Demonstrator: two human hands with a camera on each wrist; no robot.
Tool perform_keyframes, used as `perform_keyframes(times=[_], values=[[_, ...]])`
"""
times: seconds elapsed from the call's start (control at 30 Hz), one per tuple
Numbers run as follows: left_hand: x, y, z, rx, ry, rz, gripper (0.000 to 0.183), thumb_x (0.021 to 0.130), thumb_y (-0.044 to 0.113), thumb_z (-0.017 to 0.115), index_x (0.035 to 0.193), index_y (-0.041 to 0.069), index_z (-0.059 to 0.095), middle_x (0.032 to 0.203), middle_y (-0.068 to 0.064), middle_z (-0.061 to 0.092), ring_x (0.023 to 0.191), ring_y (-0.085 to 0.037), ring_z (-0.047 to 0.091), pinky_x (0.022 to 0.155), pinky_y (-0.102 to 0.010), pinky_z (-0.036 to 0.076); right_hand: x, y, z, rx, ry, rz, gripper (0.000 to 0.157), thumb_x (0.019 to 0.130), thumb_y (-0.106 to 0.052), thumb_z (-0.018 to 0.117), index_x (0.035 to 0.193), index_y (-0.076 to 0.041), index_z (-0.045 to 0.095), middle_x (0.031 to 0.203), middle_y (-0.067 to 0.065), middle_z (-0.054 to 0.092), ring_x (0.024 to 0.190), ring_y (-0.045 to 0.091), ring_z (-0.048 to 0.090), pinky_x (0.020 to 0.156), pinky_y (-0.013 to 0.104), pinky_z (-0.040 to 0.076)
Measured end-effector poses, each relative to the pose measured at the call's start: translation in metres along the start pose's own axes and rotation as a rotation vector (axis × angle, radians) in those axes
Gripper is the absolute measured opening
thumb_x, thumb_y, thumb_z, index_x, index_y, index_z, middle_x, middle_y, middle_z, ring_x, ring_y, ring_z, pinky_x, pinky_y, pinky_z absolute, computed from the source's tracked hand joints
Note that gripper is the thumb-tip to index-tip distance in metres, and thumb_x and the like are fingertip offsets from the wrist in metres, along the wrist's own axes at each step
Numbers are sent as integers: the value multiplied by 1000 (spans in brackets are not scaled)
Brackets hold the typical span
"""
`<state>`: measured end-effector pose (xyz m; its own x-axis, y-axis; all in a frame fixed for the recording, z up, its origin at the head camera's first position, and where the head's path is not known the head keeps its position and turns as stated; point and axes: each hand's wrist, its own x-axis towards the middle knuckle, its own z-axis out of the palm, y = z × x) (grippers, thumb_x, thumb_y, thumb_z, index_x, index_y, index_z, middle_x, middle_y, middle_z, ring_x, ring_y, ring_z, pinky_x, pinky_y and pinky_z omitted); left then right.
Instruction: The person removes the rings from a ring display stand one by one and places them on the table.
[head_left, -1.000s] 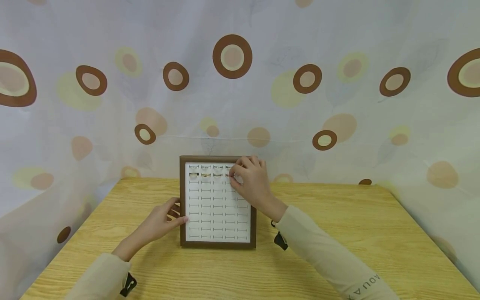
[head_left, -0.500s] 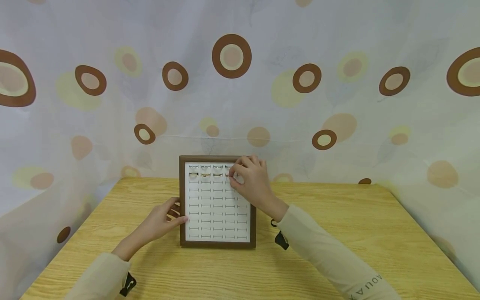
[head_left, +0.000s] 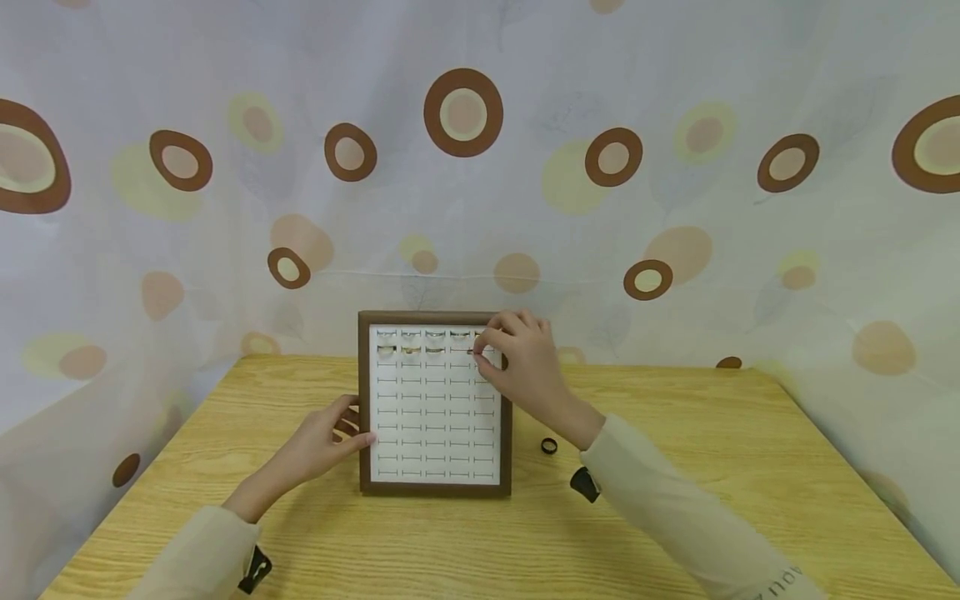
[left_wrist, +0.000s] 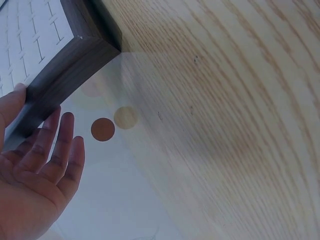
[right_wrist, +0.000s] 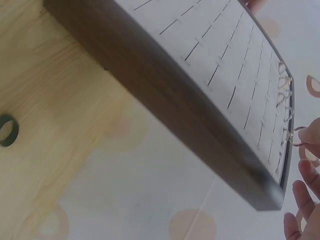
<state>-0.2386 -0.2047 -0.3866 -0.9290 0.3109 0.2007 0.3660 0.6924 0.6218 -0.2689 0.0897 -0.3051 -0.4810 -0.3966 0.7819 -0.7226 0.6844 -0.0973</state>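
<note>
A brown-framed ring display board (head_left: 437, 454) with a white slotted face stands propped up on the table. My left hand (head_left: 326, 437) grips its left side, thumb on the front edge, the other fingers along the side and behind. Near the board's upper right, my right hand (head_left: 528, 367) pinches a thin ring (right_wrist: 296, 144) between thumb and forefinger, just off the face. Several rings (head_left: 411, 350) sit in the top two rows; the fourth slot of the second row shows no ring. My right fingers partly hide the top right corner.
A black ring (head_left: 550, 452) lies on the wooden table (head_left: 675, 467) right of the board, below my right wrist. A patterned curtain (head_left: 480, 208) hangs behind the table. Dark straps (head_left: 257, 570) show at both wrists.
My right hand has drawn to the right with a ring from the second row's fourth slot. The black ring on the table shows fully now. My left hand stays put.
</note>
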Motion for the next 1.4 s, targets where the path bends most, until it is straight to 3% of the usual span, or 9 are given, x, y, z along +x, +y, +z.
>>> perform_keyframes(times=[0.33, 0.57, 0.87, 1.1, 1.4], values=[[0, 0, 0, 4, -2, -5, 54, 85, 30, 64, 123, -3, 44, 101, -16, 63, 87, -24, 63, 73, -36, 54, -25, 27, -20, -2, -3, 54, 10, 73, -13, 75, 73, -16, 65, 86, 2, 57, 80, 22, 45, 69, 41, 34], [0, 0, 0, -1, -3, -2, 53, 85, 29, 64, 123, -3, 44, 101, -16, 63, 87, -24, 63, 73, -35, 54, -48, 48, -23, -32, -27, 90, 13, 70, -12, 77, 71, -15, 65, 82, 2, 57, 74, 20, 42, 67, 37, 31], [0, 1, -1, -1, -4, -5, 53, 86, 30, 64, 123, -3, 44, 102, -16, 63, 88, -25, 63, 74, -36, 54, -83, 71, -13, -105, -157, 157, 12, 72, -14, 76, 72, -18, 65, 84, 1, 57, 72, 21, 43, 62, 35, 30], [-1, 1, -1, -2, -4, -5, 53, 86, 29, 64, 123, -3, 44, 102, -17, 63, 88, -25, 63, 73, -35, 54, -107, 86, -5, -121, -237, 155, 15, 69, -12, 78, 71, -18, 65, 83, 1, 58, 72, 20, 44, 61, 31, 29], [0, 0, 0, -2, -2, -5, 53, 85, 29, 64, 123, -3, 44, 101, -16, 63, 87, -24, 63, 73, -34, 55, -126, 97, 3, -134, -455, 191, 15, 70, -16, 78, 69, -22, 64, 82, -2, 56, 73, 19, 43, 63, 38, 36]])
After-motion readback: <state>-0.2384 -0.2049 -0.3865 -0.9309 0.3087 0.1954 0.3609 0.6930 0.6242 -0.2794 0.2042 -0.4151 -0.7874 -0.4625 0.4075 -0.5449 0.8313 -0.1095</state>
